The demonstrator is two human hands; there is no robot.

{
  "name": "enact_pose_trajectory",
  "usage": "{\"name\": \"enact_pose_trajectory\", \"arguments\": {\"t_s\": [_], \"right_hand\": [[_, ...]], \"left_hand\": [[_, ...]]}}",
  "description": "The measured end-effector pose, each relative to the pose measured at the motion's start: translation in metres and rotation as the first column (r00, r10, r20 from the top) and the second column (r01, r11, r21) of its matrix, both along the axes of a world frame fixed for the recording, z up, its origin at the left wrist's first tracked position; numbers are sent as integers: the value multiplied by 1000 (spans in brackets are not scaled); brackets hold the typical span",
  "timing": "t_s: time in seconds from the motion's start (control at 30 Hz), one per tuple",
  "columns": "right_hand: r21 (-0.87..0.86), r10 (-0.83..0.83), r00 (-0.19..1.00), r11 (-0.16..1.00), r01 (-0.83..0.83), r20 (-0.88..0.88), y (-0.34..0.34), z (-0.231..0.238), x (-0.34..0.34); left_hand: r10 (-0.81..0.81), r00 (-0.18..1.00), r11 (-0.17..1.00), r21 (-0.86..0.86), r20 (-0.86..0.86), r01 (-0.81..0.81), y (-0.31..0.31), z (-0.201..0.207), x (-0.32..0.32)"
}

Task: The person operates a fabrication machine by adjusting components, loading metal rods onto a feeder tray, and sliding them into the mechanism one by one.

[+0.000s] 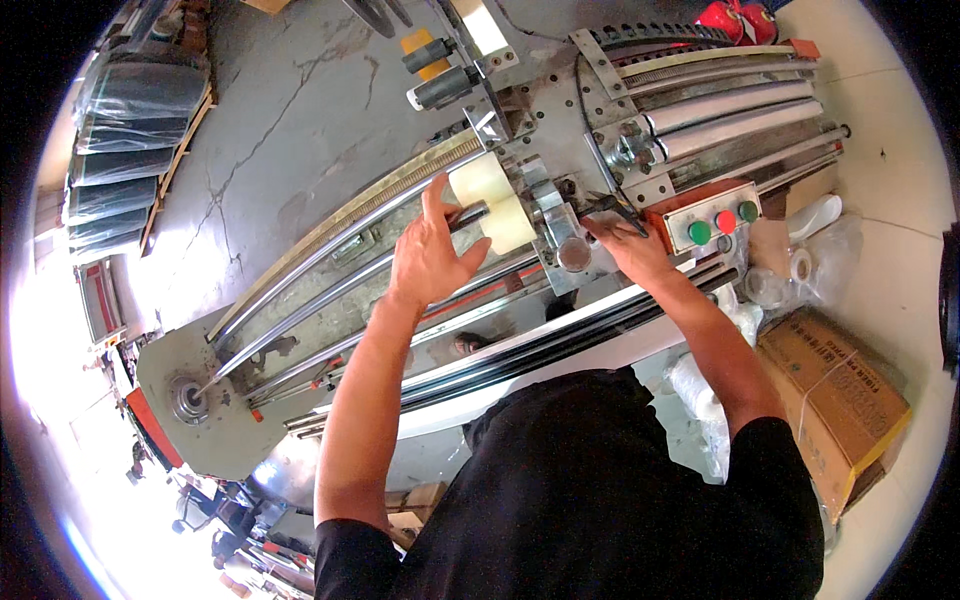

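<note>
Firstly, where does the work sit?

Paired cream rollers, at 12 o'clock of the view, just beside the grey carriage plate. Dark bar visible between them; long steel rod runs off toward 8 o'clock

And the hands?

Left hand at 8 o'clock of the rollers: fingers spread, thumb and forefinger at the rollers' near edge. Touch or pressure: cannot tell. Right hand between 3 and 4 o'clock of the rollers, fingers bent at a black lever; tips hidden, so whether it grasps cannot be told

Any view on method?

Judged as steadying the rollers with one hand while minding the lever with the other. Best to rest the left fingertips on the outer faces, clear of the gap at the bar, a likely pinch point. Lever to be worked slowly, in small moves

Main risk?

Button box, near the right hand at its 2 o'clock; a stray knuckle might press something, so the wrist should angle away
</note>
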State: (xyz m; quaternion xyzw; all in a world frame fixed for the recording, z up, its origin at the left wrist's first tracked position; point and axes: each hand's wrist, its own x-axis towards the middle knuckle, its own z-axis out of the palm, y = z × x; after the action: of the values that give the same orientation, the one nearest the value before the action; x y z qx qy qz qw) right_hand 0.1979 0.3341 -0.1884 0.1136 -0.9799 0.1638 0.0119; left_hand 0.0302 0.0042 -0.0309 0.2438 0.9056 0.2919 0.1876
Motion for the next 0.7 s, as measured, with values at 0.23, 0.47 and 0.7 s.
{"name": "enact_pose_trajectory", "arguments": {"t_s": [0.23,0.47,0.7], "right_hand": [[28,135,980,991,-132,-145,6,0,1],[-167,-173,985,971,171,1,-21,47,13],[-704,-420,771,342,622,478,-78,120,79]], "left_hand": [[-108,994,984,-140,28,111,10,-8,-29],[-125,980,992,-5,154,127,5,-20,-39],[-74,933,997,50,353,60,0,-29,-49]]}}
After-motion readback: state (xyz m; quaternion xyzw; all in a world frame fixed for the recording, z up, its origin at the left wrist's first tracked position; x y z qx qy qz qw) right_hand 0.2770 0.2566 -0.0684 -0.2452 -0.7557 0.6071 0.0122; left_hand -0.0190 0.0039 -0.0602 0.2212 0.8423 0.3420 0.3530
